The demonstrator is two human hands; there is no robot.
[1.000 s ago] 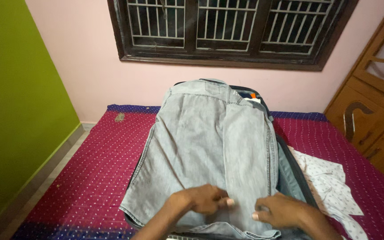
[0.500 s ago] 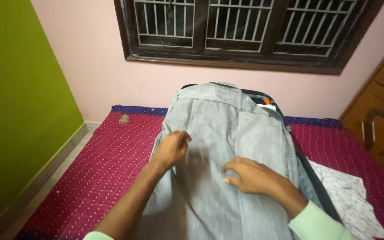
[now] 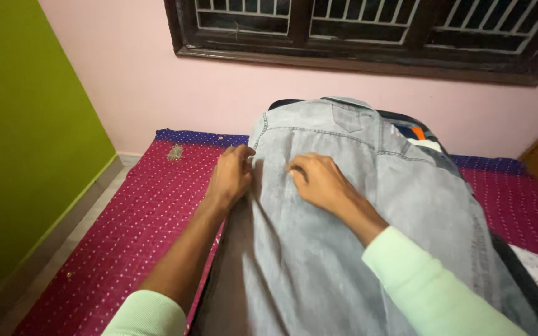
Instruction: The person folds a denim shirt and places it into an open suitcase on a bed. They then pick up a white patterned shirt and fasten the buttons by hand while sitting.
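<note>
Pinching the grey denim shirt [image 3: 368,205] at its left shoulder edge, the left hand [image 3: 230,176] grips cloth while the right hand [image 3: 320,182] presses half-curled beside it. Draped over a suitcase [image 3: 530,280] on the bed [image 3: 132,211], it would fold best with the seam kept taut.

Person, own body as seen from above: two bare forearms ending in bare hands, left hand [image 3: 231,175] and right hand [image 3: 319,182]. Pale mint-green long sleeves [image 3: 431,292], pushed up the forearm, plain, unmarked fabric.
</note>
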